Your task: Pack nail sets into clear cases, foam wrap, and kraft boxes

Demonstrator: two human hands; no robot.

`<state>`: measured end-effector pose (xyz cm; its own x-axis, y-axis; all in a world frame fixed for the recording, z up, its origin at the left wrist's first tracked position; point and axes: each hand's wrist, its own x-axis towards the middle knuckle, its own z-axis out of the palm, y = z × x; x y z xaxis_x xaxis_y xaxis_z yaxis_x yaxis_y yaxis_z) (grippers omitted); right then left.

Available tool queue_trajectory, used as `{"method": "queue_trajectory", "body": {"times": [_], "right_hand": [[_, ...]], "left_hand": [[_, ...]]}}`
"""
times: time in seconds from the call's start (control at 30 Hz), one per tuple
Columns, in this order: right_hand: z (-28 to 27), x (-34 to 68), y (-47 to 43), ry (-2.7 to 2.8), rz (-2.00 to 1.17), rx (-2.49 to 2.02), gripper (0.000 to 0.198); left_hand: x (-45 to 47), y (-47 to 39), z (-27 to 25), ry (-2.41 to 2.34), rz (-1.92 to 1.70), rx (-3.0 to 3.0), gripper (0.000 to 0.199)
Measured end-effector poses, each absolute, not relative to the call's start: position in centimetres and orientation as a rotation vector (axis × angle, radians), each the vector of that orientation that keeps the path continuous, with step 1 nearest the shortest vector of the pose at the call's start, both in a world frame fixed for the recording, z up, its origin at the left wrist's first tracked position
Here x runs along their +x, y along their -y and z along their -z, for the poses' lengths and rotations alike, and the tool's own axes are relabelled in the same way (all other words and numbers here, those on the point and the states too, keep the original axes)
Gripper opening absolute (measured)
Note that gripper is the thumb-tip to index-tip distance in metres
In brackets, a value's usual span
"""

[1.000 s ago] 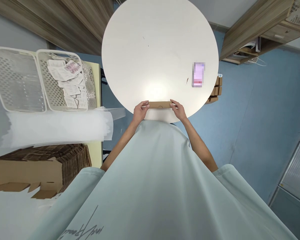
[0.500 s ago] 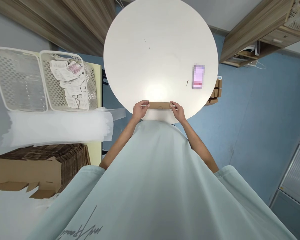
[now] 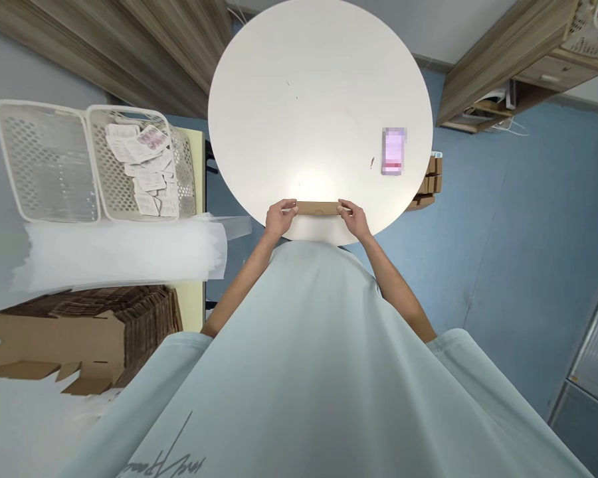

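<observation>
A small brown cardboard box (image 3: pixel 317 208), long and narrow, is at the near edge of the round white table (image 3: pixel 319 79). My left hand (image 3: pixel 280 217) grips its left end between thumb and fingers. At the opposite end, my right hand (image 3: pixel 353 218) pinches the box in the same way. A curved tab mark shows at the middle of the side facing me. Whether the box touches the tabletop or is held just above it, I cannot tell.
A blurred-out phone-like thing (image 3: pixel 394 151) lies on the table's right. To the left stand a white basket of printed packets (image 3: pixel 149 162), another white basket (image 3: pixel 47 159), white translucent sheets (image 3: pixel 124 252) and stacked flat cardboard (image 3: pixel 60 338). Brown boxes (image 3: pixel 431 182) sit beyond the table's right edge.
The view has shifted slightly, so the side baskets appear a little further right. Both hands keep the same grip on the box.
</observation>
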<state>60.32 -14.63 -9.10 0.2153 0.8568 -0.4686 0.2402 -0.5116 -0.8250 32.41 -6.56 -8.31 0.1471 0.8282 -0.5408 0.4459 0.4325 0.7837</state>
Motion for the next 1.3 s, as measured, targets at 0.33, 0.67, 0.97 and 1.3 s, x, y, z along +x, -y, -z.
{"method": "queue_trajectory", "body": {"times": [0.33,0.67,0.97,1.3], "right_hand": [[8.6,59.7,16.8,0.951,-1.317,-1.892,0.080],[8.0,58.2,20.1,0.934,-1.292,-1.871,0.076],[11.2,57.9,23.3,0.850,-1.331,-1.977,0.063],[10.1,56.0,24.1,0.483,-1.484,-1.889,0.064]], "left_hand": [[31.9,8.5,7.6,-1.512,-0.408,1.191,0.036],[32.2,12.8,7.8,-1.649,-0.464,1.148,0.041],[32.5,14.7,9.7,-1.625,-0.298,1.108,0.027],[32.0,15.0,9.2,-1.540,-0.382,0.871,0.030]]}}
